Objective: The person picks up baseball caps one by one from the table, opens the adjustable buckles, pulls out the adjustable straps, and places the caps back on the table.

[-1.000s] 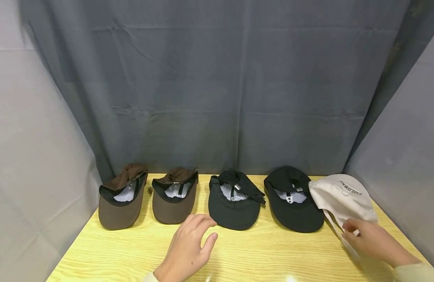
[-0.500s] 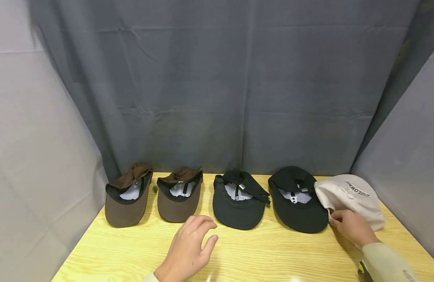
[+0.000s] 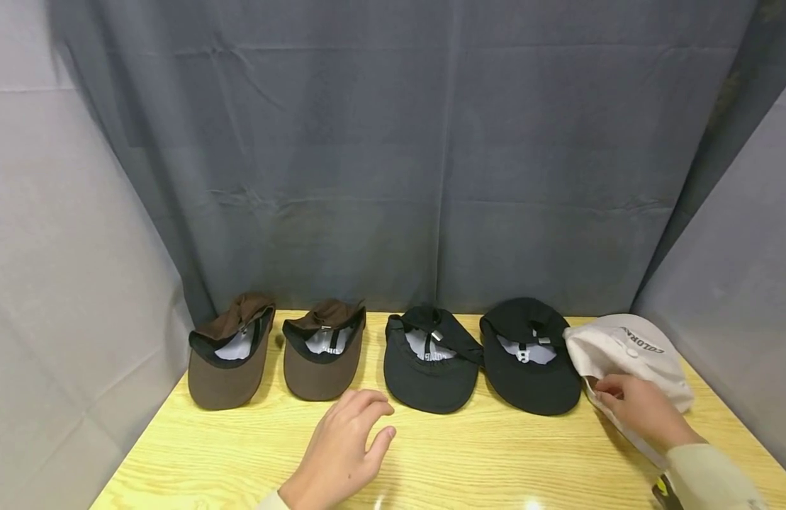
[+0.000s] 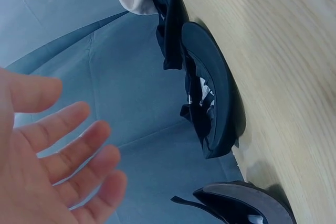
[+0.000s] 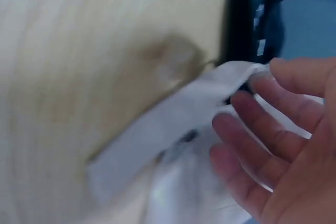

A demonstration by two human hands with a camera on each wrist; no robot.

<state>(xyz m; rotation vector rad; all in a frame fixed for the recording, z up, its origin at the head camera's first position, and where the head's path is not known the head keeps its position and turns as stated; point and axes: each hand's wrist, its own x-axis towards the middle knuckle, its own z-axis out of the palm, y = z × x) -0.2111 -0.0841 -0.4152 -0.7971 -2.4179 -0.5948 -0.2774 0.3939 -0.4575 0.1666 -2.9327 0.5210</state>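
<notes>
A cream cap (image 3: 641,354) with dark lettering lies at the right end of a row of caps, its lettering facing up. My right hand (image 3: 641,411) pinches its near left edge between thumb and index finger. In the right wrist view a pale strap (image 5: 157,124) of this cap stretches down and left from the fingertips, somewhat blurred. My left hand (image 3: 344,446) hovers over the front of the table with fingers relaxed, holding nothing. Beside the cream cap sits a black cap (image 3: 536,382), brim toward me; the two touch or nearly touch.
Another black cap (image 3: 431,386) and two brown caps, one (image 3: 322,368) near the middle and one (image 3: 229,375) at the far left, lie inside up with brims toward me. Grey curtain (image 3: 393,156) closes off the back; pale cloth walls (image 3: 67,283) stand at both sides of the wooden table (image 3: 239,460).
My right hand has shifted left and away from me along the cream cap, from its dangling strap to its left edge. The strap swings into sight again. My left hand stays still.
</notes>
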